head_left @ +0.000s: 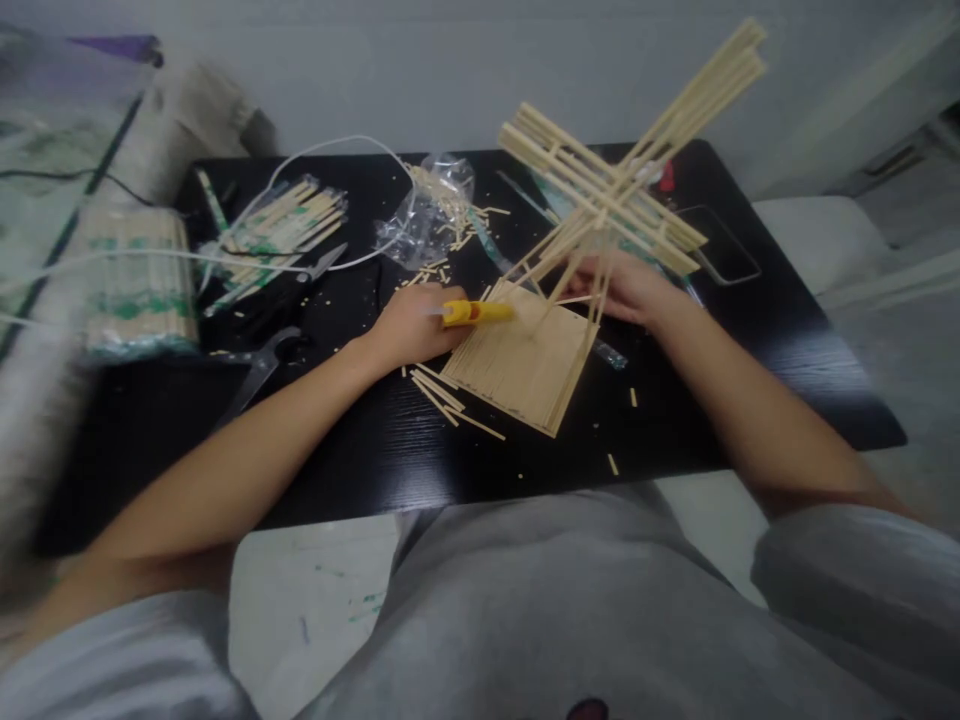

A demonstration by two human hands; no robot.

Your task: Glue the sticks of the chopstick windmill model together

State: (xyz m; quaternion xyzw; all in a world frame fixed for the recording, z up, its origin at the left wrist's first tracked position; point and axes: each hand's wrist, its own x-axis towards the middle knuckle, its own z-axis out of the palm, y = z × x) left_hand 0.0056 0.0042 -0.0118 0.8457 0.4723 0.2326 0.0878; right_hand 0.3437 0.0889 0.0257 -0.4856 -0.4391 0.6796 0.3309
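Observation:
A windmill model (600, 225) built from thin wooden sticks stands on a flat stick base (525, 350), its crossed blades reaching up and to the right. My left hand (420, 325) is closed around a yellow hot glue gun (478, 313), which lies over the left part of the base. A clear glue stick pokes out of the gun's back end. At the far right side of the model, my right hand (619, 285) grips its lower frame; the sticks partly hide the fingers. Loose sticks (442, 395) lie beside the base's near left edge.
On the black table (337, 450), a wrapped stick bundle (139, 285) and an opened pack of sticks (285, 225) stand left. Scissors (322, 265) and pliers-like tool (262, 365) lie nearby. A plastic bag (420, 225) with short stick pieces sits behind; a white cable (330, 140) loops across.

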